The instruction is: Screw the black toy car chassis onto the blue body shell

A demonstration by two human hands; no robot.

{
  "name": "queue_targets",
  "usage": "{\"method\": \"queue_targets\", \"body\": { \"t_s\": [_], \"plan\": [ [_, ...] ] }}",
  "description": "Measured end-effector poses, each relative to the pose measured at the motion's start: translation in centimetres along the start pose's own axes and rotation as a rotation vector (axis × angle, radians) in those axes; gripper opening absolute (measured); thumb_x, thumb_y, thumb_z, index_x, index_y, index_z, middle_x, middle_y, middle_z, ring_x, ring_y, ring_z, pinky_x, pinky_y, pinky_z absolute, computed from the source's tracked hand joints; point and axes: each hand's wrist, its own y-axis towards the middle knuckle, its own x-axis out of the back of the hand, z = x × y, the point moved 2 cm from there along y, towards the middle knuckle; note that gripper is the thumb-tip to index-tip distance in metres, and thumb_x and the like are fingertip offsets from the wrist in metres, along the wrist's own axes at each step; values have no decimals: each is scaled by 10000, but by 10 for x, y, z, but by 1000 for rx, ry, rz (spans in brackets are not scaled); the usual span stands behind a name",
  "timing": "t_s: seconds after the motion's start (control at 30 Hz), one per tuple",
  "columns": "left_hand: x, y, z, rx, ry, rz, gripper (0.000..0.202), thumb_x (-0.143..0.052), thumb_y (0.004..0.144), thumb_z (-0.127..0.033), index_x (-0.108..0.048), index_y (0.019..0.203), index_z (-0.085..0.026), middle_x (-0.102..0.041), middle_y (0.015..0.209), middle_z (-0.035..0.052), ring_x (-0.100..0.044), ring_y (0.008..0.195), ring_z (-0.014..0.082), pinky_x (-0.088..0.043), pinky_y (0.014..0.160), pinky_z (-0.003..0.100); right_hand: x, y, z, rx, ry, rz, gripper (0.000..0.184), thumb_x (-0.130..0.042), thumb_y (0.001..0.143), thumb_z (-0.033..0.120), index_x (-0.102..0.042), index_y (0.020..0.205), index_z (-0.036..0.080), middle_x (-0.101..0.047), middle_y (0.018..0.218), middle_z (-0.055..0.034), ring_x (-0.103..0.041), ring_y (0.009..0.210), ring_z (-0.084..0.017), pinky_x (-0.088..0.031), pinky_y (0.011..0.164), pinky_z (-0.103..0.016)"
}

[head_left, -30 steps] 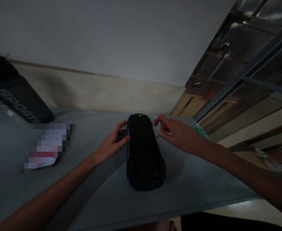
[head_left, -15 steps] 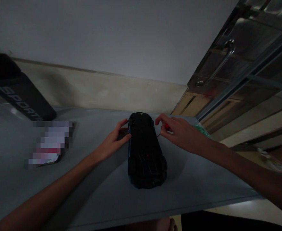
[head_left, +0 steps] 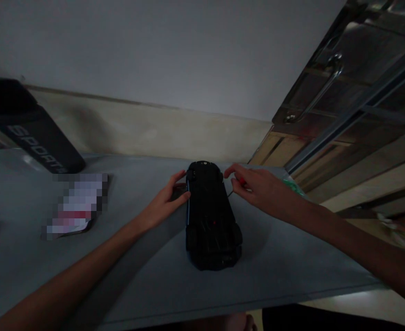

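Note:
A black toy car (head_left: 210,216) with a blue stripe on its side lies upside down on the grey table (head_left: 136,276), its underside facing up. My left hand (head_left: 164,202) rests against the car's left side near the far end, fingers curled on a wheel there. My right hand (head_left: 257,188) is at the far right corner of the car, pinching a small tool with a red handle (head_left: 242,182). Its thin tip reaches toward the car.
A black box (head_left: 26,133) printed with "SPORT" leans at the back left. A blurred-out flat item (head_left: 76,204) lies left of the car. A green object (head_left: 292,187) shows behind my right wrist. A metal door with a handle (head_left: 326,82) stands at the right.
The view has shifted slightly; both hands and the car keep nearly the same positions relative to each other.

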Motion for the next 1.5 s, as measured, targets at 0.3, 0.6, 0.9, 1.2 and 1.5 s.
{"method": "queue_targets", "body": {
  "t_s": [0.3,0.6,0.9,1.2,1.5],
  "plan": [
    [0,1,-1,-20,12,-18,813,-704,1051,-584,-393,1743,-290,-529,1807,158,-607,1581,399,-496,1320,581,5,0,8,-47,-25,28,213,-534,1096,266,-725,1188,244,-709,777,0,-659,705,-213,-420,708,-333],
    [0,0,-5,0,30,-15,852,-668,1063,-548,-337,1768,-203,-579,1758,212,-635,1555,389,-504,1311,580,1,-2,2,5,88,-1,390,-636,970,219,-673,1358,228,-734,850,3,-698,779,-214,-493,779,-323],
    [0,1,-5,-6,53,-25,835,-679,1056,-558,-369,1753,-219,-577,1762,207,-644,1548,382,-519,1302,568,0,2,0,-37,112,30,315,-509,1099,311,-686,1346,228,-674,757,22,-629,657,-196,-423,692,-323],
    [0,0,-6,9,32,-19,832,-683,1061,-568,-365,1761,-251,-583,1756,199,-626,1557,392,-490,1318,594,4,0,8,37,194,22,385,-613,926,220,-659,1308,228,-746,943,-25,-691,864,-225,-515,860,-359],
    [0,0,-4,-2,48,-34,849,-704,1045,-584,-401,1766,-255,-637,1705,185,-651,1527,408,-519,1277,565,2,-3,7,-17,46,-59,385,-604,965,261,-648,1347,238,-766,867,-8,-707,806,-234,-498,824,-361]
  ]
}}
